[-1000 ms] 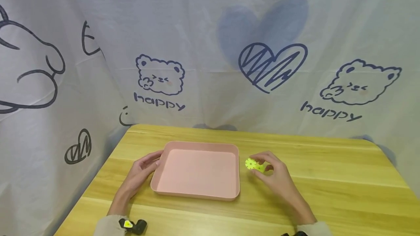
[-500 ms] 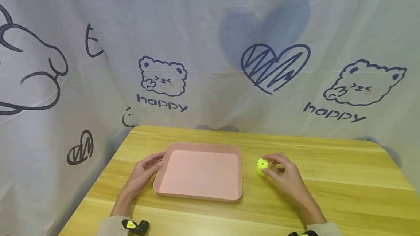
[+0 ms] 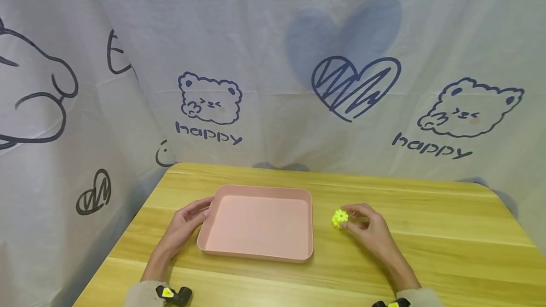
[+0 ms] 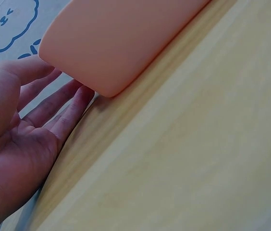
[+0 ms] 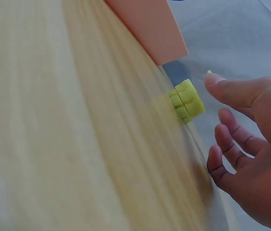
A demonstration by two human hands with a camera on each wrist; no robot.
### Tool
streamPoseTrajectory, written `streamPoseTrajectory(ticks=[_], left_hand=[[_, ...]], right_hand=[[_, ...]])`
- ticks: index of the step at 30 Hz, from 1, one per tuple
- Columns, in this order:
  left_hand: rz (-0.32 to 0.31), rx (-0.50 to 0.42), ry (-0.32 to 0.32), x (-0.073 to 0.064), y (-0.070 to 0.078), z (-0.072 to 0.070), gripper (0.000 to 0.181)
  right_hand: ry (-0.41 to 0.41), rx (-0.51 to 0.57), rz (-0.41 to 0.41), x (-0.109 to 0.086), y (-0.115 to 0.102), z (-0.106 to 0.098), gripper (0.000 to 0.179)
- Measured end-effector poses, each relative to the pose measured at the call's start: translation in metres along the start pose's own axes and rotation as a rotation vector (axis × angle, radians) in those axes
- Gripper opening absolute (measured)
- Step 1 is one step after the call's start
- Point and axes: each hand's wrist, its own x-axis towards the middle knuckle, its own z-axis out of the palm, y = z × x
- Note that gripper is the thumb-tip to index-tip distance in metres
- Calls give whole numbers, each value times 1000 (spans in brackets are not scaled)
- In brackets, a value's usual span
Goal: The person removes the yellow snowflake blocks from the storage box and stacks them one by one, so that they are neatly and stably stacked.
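A shallow pink tray (image 3: 256, 256) lies on the wooden table. My left hand (image 3: 181, 226) rests against its left side, and in the left wrist view the fingers (image 4: 70, 108) are fairly straight at the tray's corner. To the right of the tray, my right hand (image 3: 373, 231) holds a bright yellow-green flower-shaped disc (image 3: 341, 215) between thumb and index finger. Another disc of the same colour shows just behind and below it. In the right wrist view, a notched yellow-green stack (image 5: 188, 101) is beside the thumb (image 5: 236, 91); the index fingertip is hidden.
The wooden table (image 3: 448, 231) extends to the right of the hand. A white cloth (image 3: 273, 37) with blue hearts and bear drawings hangs behind the table and along its left. Black straps with small devices (image 3: 175, 294) are on both wrists.
My right hand has drawn a little to the right, away from the tray, and the yellow-green disc has turned its flower face toward the head view. The left hand stays at the tray.
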Motion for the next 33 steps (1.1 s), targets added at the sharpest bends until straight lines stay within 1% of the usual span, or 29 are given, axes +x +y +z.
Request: streamPoseTrajectory(ticks=[5, 15, 33], left_hand=[[-3, 1, 4, -1, 1, 0, 51], [-2, -2, -3, -1, 2, -2, 51], [-13, -1, 1, 1, 5, -1, 51]], right_hand=[[-26, 4, 32, 1, 1, 2, 35], [-52, 5, 84, 2, 1, 6, 35], [-75, -28, 92, 2, -1, 4, 35]])
